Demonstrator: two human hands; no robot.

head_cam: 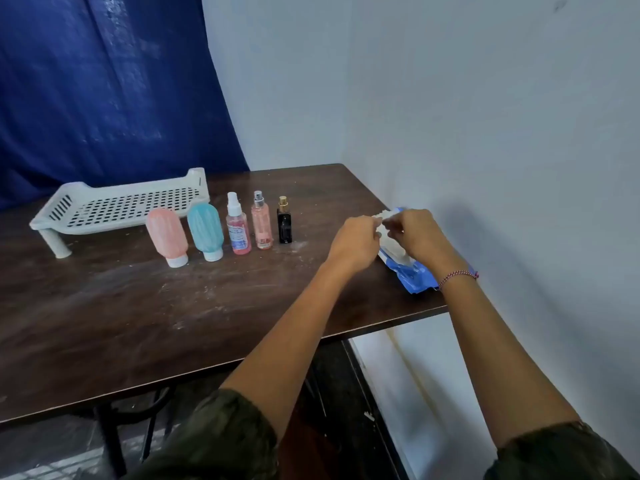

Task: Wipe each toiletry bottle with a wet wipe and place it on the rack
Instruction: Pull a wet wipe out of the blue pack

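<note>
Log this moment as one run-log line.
step: wet wipe partly out of blue pack | left hand: pinches wipe | right hand: pinches wipe | bottles: five upright on table | rack: no bottles

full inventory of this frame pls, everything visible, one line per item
rack: 1, white, perforated, far left of table, nothing on it
pink squeeze bottle: 1, pink, white cap down, left end of row
teal squeeze bottle: 1, teal, white cap down, second in row
spray bottle: 1, pink liquid, white sprayer, third
slim spray bottle: 1, pink, silver top, fourth
black bottle: 1, black, gold top, right end of row
wipe pack: 1, blue, table's right edge
wet wipe: 1, white, above pack
table: 1, dark brown, scuffed
curtain: 1, blue, behind table
wall: white, right
bracelet: 1, red-white, right wrist
left hand: pinches wet wipe
right hand: pinches wet wipe
</note>
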